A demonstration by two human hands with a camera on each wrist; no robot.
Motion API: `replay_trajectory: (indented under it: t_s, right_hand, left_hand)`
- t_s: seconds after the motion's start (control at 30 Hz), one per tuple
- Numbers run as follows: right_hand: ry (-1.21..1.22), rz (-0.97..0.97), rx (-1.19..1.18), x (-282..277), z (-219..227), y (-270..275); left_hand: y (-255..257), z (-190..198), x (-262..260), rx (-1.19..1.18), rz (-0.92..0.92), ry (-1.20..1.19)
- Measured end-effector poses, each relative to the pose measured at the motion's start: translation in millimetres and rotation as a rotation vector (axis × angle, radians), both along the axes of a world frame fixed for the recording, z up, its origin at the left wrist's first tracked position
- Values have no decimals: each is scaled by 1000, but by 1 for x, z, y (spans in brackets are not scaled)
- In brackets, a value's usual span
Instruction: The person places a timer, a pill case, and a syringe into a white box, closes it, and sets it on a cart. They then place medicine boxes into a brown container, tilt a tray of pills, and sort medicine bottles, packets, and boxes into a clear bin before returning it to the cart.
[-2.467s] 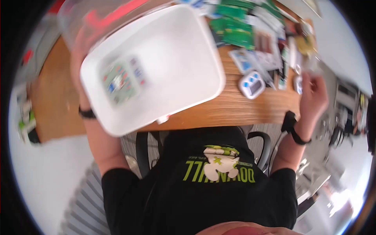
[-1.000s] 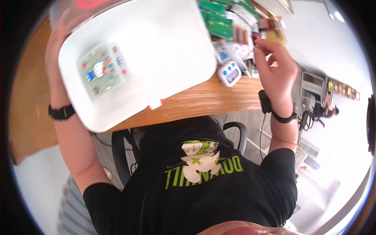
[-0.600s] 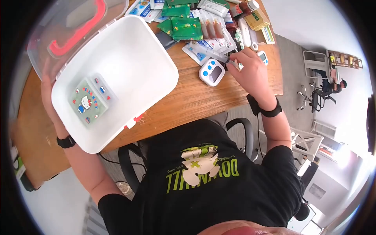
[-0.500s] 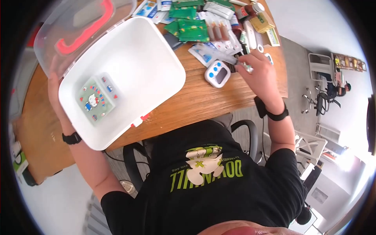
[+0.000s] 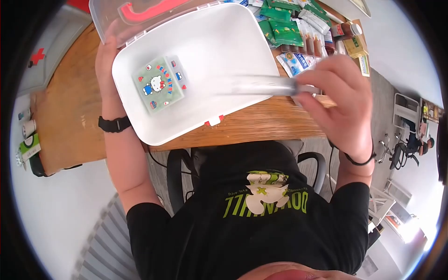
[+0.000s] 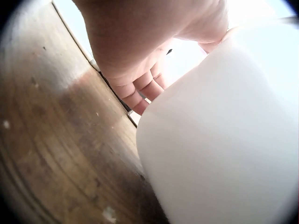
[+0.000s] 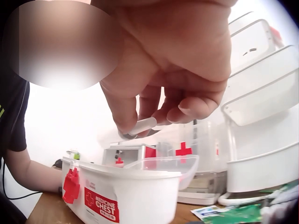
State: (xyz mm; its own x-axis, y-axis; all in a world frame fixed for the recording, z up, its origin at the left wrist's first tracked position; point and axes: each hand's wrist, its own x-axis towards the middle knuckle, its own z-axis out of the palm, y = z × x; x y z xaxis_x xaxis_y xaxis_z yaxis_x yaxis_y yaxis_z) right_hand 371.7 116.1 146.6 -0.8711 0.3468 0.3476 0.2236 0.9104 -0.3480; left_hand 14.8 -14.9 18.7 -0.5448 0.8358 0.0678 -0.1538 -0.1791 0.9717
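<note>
My left hand (image 5: 107, 74) holds the white medicine chest (image 5: 219, 42) at its back left corner. In the left wrist view its fingers (image 6: 138, 100) bend against the outer wall. My right hand (image 5: 345, 102) pinches a clear plastic syringe (image 5: 268, 86) by one end. The syringe points left, blurred by motion, and overlaps the chest's right rim in the head view. In the right wrist view it is above the chest, largely hidden by the hand. Inside the chest lies a green Hello Kitty pill box (image 5: 156, 86). The clear lid (image 5: 109, 21) with a red handle stands raised.
Right of the chest lie green sachets (image 5: 284, 30), brown ampoules (image 5: 310, 46), a blue-white packet (image 5: 295, 63), a brown bottle (image 5: 345, 30) and a yellow box (image 5: 357, 46). White storage bins (image 7: 261, 93) stand behind. The wooden table (image 5: 252, 119) ends close before the person.
My right hand has taken the syringe from the table beside the timer and carried it left toward the chest. The left hand stays on the chest. The head view has shifted.
</note>
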Motion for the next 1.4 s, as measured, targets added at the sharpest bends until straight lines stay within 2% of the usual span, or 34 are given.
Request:
replay_trajectory:
  t_s: [0.17, 0.27, 0.33, 0.4, 0.43, 0.53, 0.57, 0.6, 0.73, 0.8, 0.9, 1.03, 1.13, 1.27, 1.33, 1.4]
  right_hand:
    - [5, 229, 36, -50, -13, -8]
    - [15, 272, 47, -64, -25, -16]
    - [40, 306, 38, -63, -32, -15]
    - [185, 278, -43, -56, -39, -15]
    - [196, 235, -52, -46, -40, -14]
    - [263, 128, -78, -21, -47, -10]
    - [298, 91, -78, -7, -51, -6]
    - [336, 57, -79, 7, -57, -3]
    - [178, -427, -44, 82, -83, 10]
    - [83, -766, -11, 111, -95, 18]
    - [88, -987, 64, 156, -117, 43]
    - [-49, -1055, 123, 199, -138, 67]
    - [-205, -1143, -108, 192, -122, 73]
    - [-358, -1120, -132, 202, -124, 88]
    - [-443, -1204, -193, 185, -104, 82]
    - [-271, -1055, -144, 174, -91, 74]
  left_hand:
    - [-1, 1, 3, -28, 62, -7]
    - [-6, -11, -15, 5, -41, -36]
    - [-5, -5, -1, -10, 63, -82]
    - [-1, 15, 11, -146, -58, 194]
    - [1, 20, 16, -212, -104, 341]
    - [1, 12, 25, -84, 81, 23]
    - [2, 16, 28, -123, 42, 162]
    - [2, 18, 30, -111, 37, 108]
    - [1, 17, 30, -58, -3, -56]
    - [3, 18, 33, -60, -22, -73]
    - [8, 30, 48, -95, -1, -67]
    - [13, 34, 59, -100, 59, -132]
    - [15, 28, 46, -95, 74, -120]
    - [3, 5, 14, -29, 93, -56]
    - [-2, -5, 0, 31, 41, -13]
    - [1, 1, 7, 105, -6, -84]
